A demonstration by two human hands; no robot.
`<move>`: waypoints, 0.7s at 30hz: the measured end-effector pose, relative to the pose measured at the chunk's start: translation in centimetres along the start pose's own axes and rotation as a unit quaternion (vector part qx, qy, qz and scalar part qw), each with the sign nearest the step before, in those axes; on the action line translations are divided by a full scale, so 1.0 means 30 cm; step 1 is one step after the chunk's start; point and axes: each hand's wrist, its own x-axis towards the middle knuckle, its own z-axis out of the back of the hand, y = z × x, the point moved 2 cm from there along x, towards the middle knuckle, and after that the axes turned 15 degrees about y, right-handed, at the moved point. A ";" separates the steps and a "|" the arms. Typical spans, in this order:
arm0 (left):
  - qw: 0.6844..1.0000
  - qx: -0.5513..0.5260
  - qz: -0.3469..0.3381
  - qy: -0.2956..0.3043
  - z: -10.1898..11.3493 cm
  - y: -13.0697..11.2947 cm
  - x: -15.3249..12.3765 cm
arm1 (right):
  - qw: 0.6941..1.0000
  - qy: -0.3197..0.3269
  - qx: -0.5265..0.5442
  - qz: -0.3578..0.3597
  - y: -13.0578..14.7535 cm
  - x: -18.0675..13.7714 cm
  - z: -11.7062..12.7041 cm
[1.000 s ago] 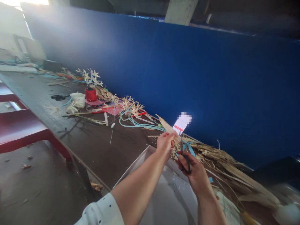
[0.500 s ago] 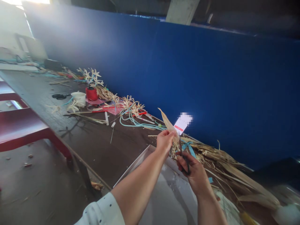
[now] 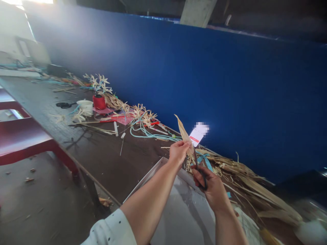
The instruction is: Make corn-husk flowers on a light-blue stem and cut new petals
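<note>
My left hand [image 3: 178, 151] pinches a dry tan leaf strip [image 3: 183, 131] that points up and to the left above the table. My right hand [image 3: 209, 185] is closed round the black handles of a pair of scissors [image 3: 198, 168], whose blades reach up against the lower part of the strip. Both hands hover over the far edge of a grey metal tray [image 3: 153, 175]. A pile of dry husks and leaves [image 3: 245, 177] lies just behind the hands.
The long dark table [image 3: 102, 153] carries straw flowers [image 3: 143, 114], a red spool [image 3: 99, 102], a white cup [image 3: 85, 106], black scissors [image 3: 63, 105], teal cord [image 3: 150, 135] and a white card [image 3: 198, 133]. A blue wall [image 3: 230, 92] backs it. Red benches [image 3: 22, 136] stand left.
The left hand has raised the leaf strip a little and tilted it more upright. The right hand with the scissors has stayed close beneath it.
</note>
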 end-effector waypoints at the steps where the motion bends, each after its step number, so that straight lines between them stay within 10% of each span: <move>1: 1.000 0.000 0.003 0.001 0.000 -0.001 -0.001 | 1.000 -0.003 0.002 -0.002 0.002 -0.001 0.000; 21: 0.989 0.089 0.026 0.111 -0.002 0.006 -0.003 | 0.997 0.047 0.062 -0.019 -0.020 -0.020 0.037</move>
